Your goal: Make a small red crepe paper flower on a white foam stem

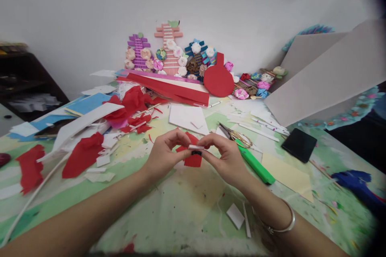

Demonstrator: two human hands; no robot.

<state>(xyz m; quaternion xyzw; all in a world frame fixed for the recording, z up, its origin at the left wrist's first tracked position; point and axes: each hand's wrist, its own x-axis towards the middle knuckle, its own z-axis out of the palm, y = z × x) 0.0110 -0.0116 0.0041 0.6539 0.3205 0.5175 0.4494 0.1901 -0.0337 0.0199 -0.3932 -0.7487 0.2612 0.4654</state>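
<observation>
My left hand (pixel 167 148) and my right hand (pixel 224 152) meet at the middle of the table. Between their fingertips they pinch a small white strip (pixel 196 147), with a dark piece (pixel 196 152) showing just below it; its kind is unclear. Under the fingers lies a red paper piece (pixel 193 161), partly covered. Right of my right hand are scissors with gold handles (pixel 241 138) and a green utility knife (pixel 257 165). Just beyond the hands rests a white sheet (pixel 185 117).
Red paper scraps (pixel 83 158) and white offcuts cover the left. A red round cutout with a neck (pixel 218 80) leans on flower-decorated crafts at the wall. On the right are a black phone-like slab (pixel 299 145), a blue glue gun (pixel 358 182) and a large grey board (pixel 325 76).
</observation>
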